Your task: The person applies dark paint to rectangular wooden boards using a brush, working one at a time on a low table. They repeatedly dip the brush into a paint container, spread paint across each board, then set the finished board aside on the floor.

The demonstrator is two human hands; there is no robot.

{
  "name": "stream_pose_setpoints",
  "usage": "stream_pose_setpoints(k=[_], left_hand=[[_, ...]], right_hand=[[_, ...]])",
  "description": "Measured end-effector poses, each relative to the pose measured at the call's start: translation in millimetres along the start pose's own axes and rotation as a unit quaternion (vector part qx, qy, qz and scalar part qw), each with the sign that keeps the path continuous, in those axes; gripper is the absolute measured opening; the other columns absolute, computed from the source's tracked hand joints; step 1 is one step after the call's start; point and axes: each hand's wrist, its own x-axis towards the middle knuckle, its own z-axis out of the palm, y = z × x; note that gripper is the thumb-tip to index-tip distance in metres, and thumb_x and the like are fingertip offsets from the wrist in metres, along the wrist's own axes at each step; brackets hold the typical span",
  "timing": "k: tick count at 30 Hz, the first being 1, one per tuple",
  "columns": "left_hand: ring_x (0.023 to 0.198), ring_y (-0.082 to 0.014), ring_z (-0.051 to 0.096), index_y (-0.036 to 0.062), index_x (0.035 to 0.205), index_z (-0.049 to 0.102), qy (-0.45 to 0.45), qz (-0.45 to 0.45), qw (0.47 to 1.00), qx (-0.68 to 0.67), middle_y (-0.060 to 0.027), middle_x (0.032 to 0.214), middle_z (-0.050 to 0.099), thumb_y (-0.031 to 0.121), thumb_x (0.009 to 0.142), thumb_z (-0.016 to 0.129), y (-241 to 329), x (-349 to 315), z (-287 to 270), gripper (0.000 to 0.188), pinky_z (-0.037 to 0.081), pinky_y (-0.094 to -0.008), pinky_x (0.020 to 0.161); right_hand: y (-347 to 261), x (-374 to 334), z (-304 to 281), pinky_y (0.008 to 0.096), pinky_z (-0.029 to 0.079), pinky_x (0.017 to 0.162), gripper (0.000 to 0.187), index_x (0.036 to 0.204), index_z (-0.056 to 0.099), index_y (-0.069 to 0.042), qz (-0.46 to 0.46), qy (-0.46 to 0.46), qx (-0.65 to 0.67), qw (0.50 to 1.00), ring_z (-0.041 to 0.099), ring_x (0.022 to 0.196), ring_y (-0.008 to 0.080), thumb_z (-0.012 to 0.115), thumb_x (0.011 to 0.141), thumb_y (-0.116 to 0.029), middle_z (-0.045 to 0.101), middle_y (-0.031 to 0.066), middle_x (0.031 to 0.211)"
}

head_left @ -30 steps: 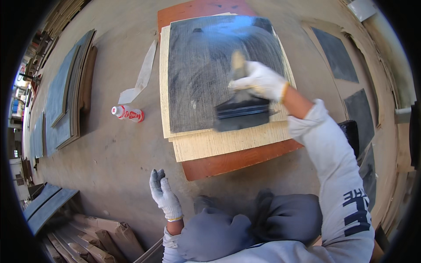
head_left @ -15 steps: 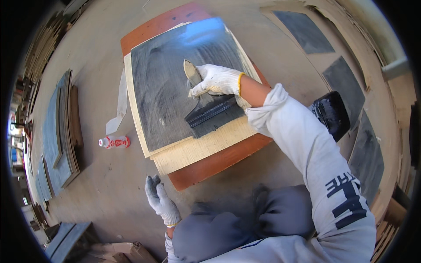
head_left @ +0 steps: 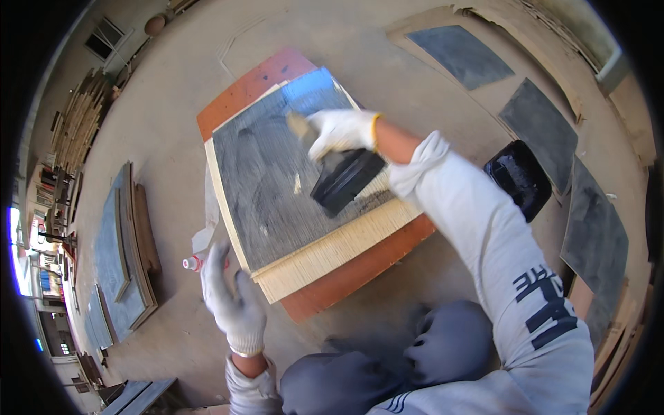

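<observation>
My right hand (head_left: 344, 131), in a white knit glove, is closed round the pale wooden handle (head_left: 300, 127) of a wide black brush (head_left: 346, 181). The brush's black lower end touches the lower right part of a top sheet coated dark grey (head_left: 266, 187), with an uneven coat. Pale bare wood sheets (head_left: 339, 243) show below that sheet's near edge, stacked on a reddish-brown board (head_left: 360, 277). My left hand (head_left: 235, 308), also gloved, is open off the stack's near left corner, fingers apart and holding nothing. Behind its fingers lies a red-and-white bottle (head_left: 193, 263), partly hidden.
A black tub (head_left: 520, 181) with dark contents stands right of my forearm. Several dark-coated sheets (head_left: 460, 55) lie along the right side. A stack of grey-blue panels (head_left: 114, 256) is on the left, with lumber (head_left: 81, 124) beyond it.
My left hand has risen from beside my knee toward the stack's near left corner and the bottle. The brush has shifted slightly right and turned. The view has tilted, showing more at the far left.
</observation>
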Motion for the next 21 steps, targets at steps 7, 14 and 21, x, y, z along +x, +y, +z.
stream_pose_setpoints(k=[7, 14, 21], left_hand=[[0.135, -0.0411, 0.055, 0.0011, 0.156, 0.042, -0.222, 0.179, 0.921, 0.264, -0.0232, 0.147, 0.056, 0.008, 0.078, 0.074, 24.2, 134.6, 59.5, 0.085, 0.043, -0.0513, 0.116], [0.105, -0.0438, 0.071, 0.0157, 0.162, 0.033, -0.418, -0.050, 0.836, 0.352, -0.0215, 0.118, 0.073, 0.033, 0.088, 0.078, -24.4, 137.1, 107.6, 0.088, 0.057, -0.0525, 0.090], [0.090, -0.0384, 0.073, 0.0349, 0.155, 0.048, -0.461, 0.144, 0.809, 0.335, -0.0147, 0.108, 0.070, 0.033, 0.099, 0.063, -22.7, 164.8, 156.7, 0.057, 0.059, -0.0492, 0.077]], right_hand=[[-76.4, 13.9, 93.4, 0.0439, 0.062, 0.086, 0.036, 0.115, 0.076, -0.005, -0.005, 0.001, -0.480, 0.877, 0.076, 0.109, 0.0306, 0.076, 0.087, -0.027, 0.078, 0.0167, 0.115], [-22.7, -12.5, 102.4, 0.0452, 0.058, 0.089, 0.033, 0.122, 0.067, -0.007, -0.030, 0.137, -0.362, 0.922, 0.074, 0.103, 0.0346, 0.069, 0.090, -0.013, 0.077, 0.0130, 0.107], [17.4, -212.9, 101.7, 0.0431, 0.055, 0.075, 0.039, 0.121, 0.072, -0.009, -0.153, 0.348, -0.110, 0.919, 0.070, 0.086, 0.0325, 0.065, 0.086, 0.005, 0.073, 0.0126, 0.096]])
